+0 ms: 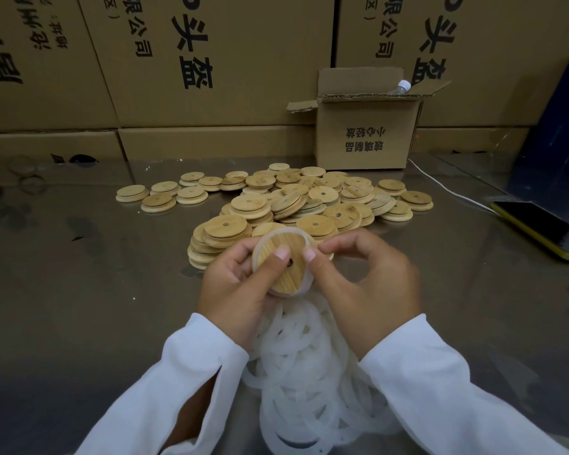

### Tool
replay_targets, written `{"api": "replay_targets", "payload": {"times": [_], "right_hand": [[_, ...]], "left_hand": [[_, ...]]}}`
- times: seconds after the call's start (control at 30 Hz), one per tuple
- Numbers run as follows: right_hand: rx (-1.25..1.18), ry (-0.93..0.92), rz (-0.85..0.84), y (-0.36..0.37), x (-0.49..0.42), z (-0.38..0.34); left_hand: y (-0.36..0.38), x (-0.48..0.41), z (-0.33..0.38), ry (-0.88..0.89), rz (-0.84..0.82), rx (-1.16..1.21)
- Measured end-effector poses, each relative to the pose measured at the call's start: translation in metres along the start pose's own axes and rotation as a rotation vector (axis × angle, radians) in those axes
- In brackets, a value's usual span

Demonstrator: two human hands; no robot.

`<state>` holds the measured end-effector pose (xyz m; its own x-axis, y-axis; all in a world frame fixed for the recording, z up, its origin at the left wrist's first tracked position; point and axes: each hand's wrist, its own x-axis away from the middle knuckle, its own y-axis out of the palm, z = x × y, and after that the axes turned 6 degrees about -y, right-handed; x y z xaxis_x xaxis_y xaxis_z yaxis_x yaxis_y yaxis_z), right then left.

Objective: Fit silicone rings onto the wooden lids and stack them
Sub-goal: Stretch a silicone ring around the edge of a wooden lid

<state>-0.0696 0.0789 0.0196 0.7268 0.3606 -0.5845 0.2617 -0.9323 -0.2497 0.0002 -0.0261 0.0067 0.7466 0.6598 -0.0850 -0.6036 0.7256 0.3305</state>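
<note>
Tilted wooden lid (pixel 282 264) — translucent silicone ring (pixel 304 239) half-seated.

Dim overall, warm-toned, brightest at centre — darkening toward corners and the far right edge. Soft diffuse glare across the reflective grey metal tabletop (pixel 89 290), mirroring the stacked brown cardboard cartons (pixel 211 60). Wide-angle bowing of carton edges. Slightly soft focus throughout — blurred white sleeves (pixel 440 389) nearest the lens.
</note>
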Motion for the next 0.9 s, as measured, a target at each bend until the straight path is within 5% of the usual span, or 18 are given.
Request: {"api": "replay_targets", "payload": {"times": [0.37,0.67,0.9], "right_hand": [[0.222,-0.236,0.008,-0.001,-0.002,0.002],[0.142,0.021,-0.137,-0.008,-0.014,0.007],[0.130,0.027,-0.191,-0.012,-0.019,0.003]], "left_hand": [[-0.002,0.001,0.000,0.000,-0.084,0.021],[-0.003,0.000,0.000,0.012,-0.090,-0.074],[-0.007,-0.002,0.001,0.012,-0.087,-0.088]]}}
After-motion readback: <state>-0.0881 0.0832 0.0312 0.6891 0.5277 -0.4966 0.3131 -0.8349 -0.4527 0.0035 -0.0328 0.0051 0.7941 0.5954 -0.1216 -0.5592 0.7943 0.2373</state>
